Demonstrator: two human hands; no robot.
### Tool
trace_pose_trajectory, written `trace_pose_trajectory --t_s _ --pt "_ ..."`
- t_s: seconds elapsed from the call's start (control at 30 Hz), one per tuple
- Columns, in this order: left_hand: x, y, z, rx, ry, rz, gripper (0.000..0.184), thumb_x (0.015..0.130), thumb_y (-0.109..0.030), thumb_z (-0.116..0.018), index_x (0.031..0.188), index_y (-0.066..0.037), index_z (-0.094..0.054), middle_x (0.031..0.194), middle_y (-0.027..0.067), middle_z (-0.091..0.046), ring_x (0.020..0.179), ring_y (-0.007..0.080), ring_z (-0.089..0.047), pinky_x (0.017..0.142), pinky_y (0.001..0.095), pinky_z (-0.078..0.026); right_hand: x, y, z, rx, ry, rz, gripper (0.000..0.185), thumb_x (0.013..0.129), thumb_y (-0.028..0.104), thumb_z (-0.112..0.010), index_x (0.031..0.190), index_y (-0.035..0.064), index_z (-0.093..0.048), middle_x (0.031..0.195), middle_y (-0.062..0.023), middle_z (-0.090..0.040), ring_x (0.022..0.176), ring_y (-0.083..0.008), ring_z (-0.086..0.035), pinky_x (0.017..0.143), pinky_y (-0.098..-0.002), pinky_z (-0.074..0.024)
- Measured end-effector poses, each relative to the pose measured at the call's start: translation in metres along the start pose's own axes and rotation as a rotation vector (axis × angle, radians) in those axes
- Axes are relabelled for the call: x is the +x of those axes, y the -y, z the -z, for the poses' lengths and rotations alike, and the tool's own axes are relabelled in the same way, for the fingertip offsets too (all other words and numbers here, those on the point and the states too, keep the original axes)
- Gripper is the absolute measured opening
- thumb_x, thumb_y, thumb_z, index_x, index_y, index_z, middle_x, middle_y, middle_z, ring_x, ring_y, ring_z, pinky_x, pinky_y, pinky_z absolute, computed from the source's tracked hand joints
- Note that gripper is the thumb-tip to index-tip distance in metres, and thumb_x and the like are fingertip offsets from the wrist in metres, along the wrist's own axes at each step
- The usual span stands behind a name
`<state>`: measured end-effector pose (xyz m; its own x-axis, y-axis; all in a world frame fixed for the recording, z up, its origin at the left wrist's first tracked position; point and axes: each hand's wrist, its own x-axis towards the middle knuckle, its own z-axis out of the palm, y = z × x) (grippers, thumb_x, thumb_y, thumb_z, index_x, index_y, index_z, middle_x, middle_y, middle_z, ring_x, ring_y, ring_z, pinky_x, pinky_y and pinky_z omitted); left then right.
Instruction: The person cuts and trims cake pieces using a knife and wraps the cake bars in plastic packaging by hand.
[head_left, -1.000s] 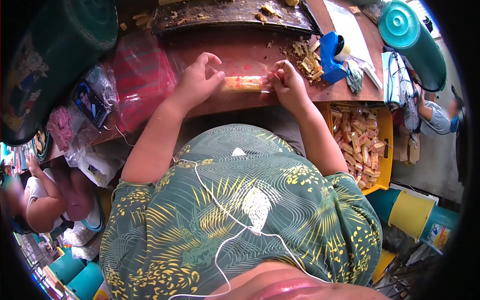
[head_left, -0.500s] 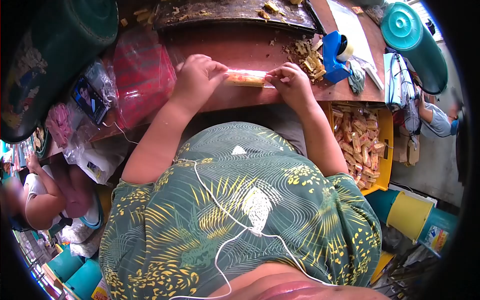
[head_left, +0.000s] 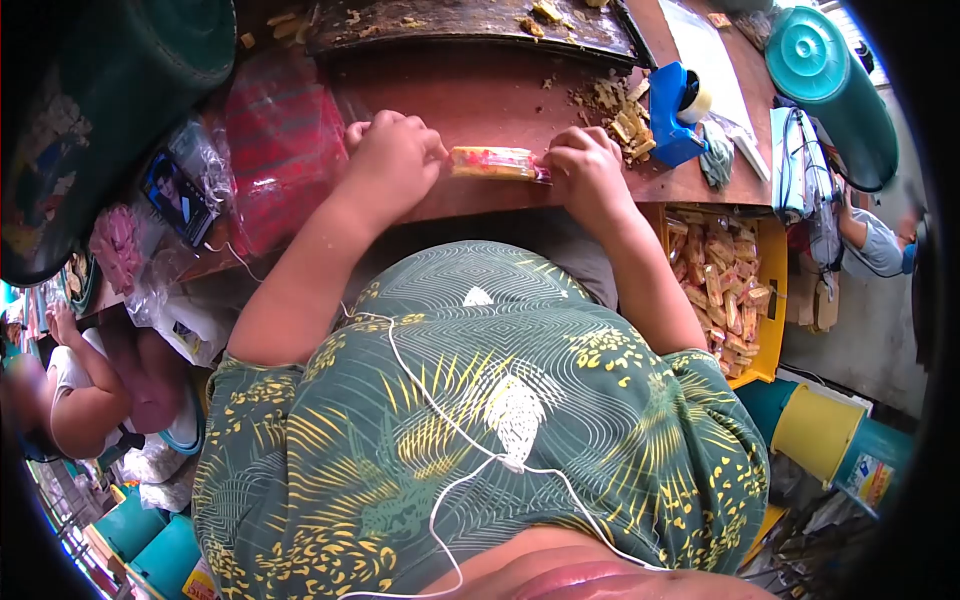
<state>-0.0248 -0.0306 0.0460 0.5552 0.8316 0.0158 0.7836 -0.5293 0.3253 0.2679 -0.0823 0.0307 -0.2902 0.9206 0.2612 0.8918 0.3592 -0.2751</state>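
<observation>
A narrow pack of pale yellow wafer-like sticks (head_left: 490,163) in clear wrap with red print lies crosswise between my two hands, over the brown table. At its left end is my left hand (head_left: 395,160), its fingers curled and closed on the wrap's end. My right hand (head_left: 588,168) pinches the twisted wrap at the right end. The fingertips of both hands are partly hidden. To the left lies a stack of clear wrappers with red print (head_left: 280,160).
Beyond my hands is a dark tray (head_left: 470,32) with crumbs. Broken pieces (head_left: 625,120) lie beside a blue tape dispenser (head_left: 672,120). A yellow crate (head_left: 772,290) of wrapped packs stands lower right. A phone (head_left: 178,198) rests at left. Another person (head_left: 85,400) sits at far left.
The wrap's right end has become gathered and twisted, and my right hand has turned with its fingers more curled. My left fingers have closed in at the left end.
</observation>
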Motion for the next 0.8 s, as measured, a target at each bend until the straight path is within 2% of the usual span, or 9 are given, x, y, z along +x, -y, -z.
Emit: trace_pose_trajectory --t_s 0.17,0.3,0.4,0.53,0.57,0.67,0.7,0.77,0.8 --pt "-0.024 -0.015 -0.013 0.2 -0.219 -0.18 0.011 0.089 -0.02 -0.07 0.096 -0.018 -0.079 0.103 -0.0016 -0.07 0.119 0.0231 -0.056 0.11 0.0595 -0.032 -0.016 0.02 0.003 -0.102 0.029 0.008 0.018 0.085 0.01 -0.067 0.095 0.0184 -0.079 0.108 -0.0026 -0.069 0.114 -0.0276 -0.059 0.1 -0.0465 -0.044" --pt "0.02 -0.003 0.009 0.024 0.168 0.015 0.008 0.088 -0.02 -0.072 0.092 -0.019 -0.079 0.112 -0.0044 -0.066 0.119 0.0226 -0.055 0.102 0.0553 -0.036 0.004 0.01 0.009 -0.132 0.011 0.011 0.011 0.087 0.017 -0.067 0.086 0.0198 -0.077 0.096 -0.0015 -0.069 0.106 -0.0255 -0.06 0.094 -0.0441 -0.0459" --pt "0.019 -0.002 0.003 0.161 -0.175 -0.145 0.007 0.087 -0.022 -0.073 0.088 -0.019 -0.079 0.106 -0.0049 -0.065 0.117 0.0222 -0.053 0.095 0.0508 -0.036 0.009 0.018 0.004 -0.238 -0.019 0.005 0.007 0.082 0.02 -0.069 0.082 0.0212 -0.076 0.093 0.0007 -0.068 0.101 -0.0237 -0.06 0.089 -0.0428 -0.046" --pt "-0.011 -0.011 -0.029 0.205 -0.318 -0.194 0.042 0.084 -0.031 -0.077 0.119 -0.009 -0.073 0.108 0.001 -0.063 0.12 0.021 -0.049 0.094 0.0503 -0.035 -0.024 0.031 -0.013 -0.201 -0.114 -0.005 0.02 0.086 0.028 -0.072 0.103 0.0173 -0.077 0.103 -0.0008 -0.067 0.105 -0.0245 -0.059 0.093 -0.0434 -0.0432" --pt "-0.018 -0.02 -0.027 0.115 -0.23 -0.1 0.057 0.087 -0.034 -0.078 0.132 -0.003 -0.064 0.114 0.0061 -0.063 0.12 0.0229 -0.054 0.1 0.0485 -0.04 -0.033 0.036 -0.012 -0.134 -0.037 -0.022 0.036 0.09 0.034 -0.071 0.118 0.0116 -0.072 0.114 -0.0039 -0.063 0.113 -0.0266 -0.057 0.097 -0.0452 -0.042" --pt "0.009 -0.016 -0.04 -0.589 -0.294 -0.017 0.046 0.098 -0.029 -0.072 0.133 -0.001 -0.062 0.121 0.0077 -0.064 0.118 0.02 -0.059 0.104 0.0382 -0.045 -0.045 0.043 -0.018 -0.14 -0.042 -0.034 0.064 0.093 0.038 -0.07 0.143 0.0014 -0.054 0.131 -0.0162 -0.054 0.123 -0.033 -0.052 0.106 -0.0478 -0.039" --pt "0.023 -0.015 -0.042 -0.983 -0.238 0.082 0.037 0.103 -0.02 -0.065 0.134 0.0 -0.06 0.128 0.0087 -0.064 0.118 0.0155 -0.061 0.105 0.0276 -0.047 -0.042 0.043 -0.018 -0.027 -0.117 -0.046 0.066 0.092 0.035 -0.071 0.144 0.0003 -0.052 0.134 -0.0175 -0.053 0.124 -0.0342 -0.052 0.106 -0.0475 -0.0394" --pt "0.033 -0.017 -0.046 -1.292 -0.145 0.085 0.034 0.105 -0.016 -0.062 0.134 0.001 -0.059 0.129 0.0074 -0.064 0.119 0.012 -0.059 0.105 0.0277 -0.047 -0.032 0.041 -0.016 0.199 -0.263 -0.064 0.069 0.092 0.029 -0.074 0.147 -0.0018 -0.047 0.139 -0.0201 -0.049 0.126 -0.0366 -0.05 0.107 -0.0471 -0.0403" --pt "0.035 -0.021 -0.045 -1.446 -0.091 0.09 0.033 0.105 -0.015 -0.061 0.134 0.001 -0.059 0.13 0.0068 -0.064 0.12 0.0102 -0.058 0.105 0.0277 -0.047 -0.024 0.044 -0.013 0.423 -0.424 -0.063 0.061 0.089 0.016 -0.077 0.142 -0.0012 -0.053 0.133 -0.0187 -0.056 0.12 -0.0361 -0.055 0.104 -0.0465 -0.0447"
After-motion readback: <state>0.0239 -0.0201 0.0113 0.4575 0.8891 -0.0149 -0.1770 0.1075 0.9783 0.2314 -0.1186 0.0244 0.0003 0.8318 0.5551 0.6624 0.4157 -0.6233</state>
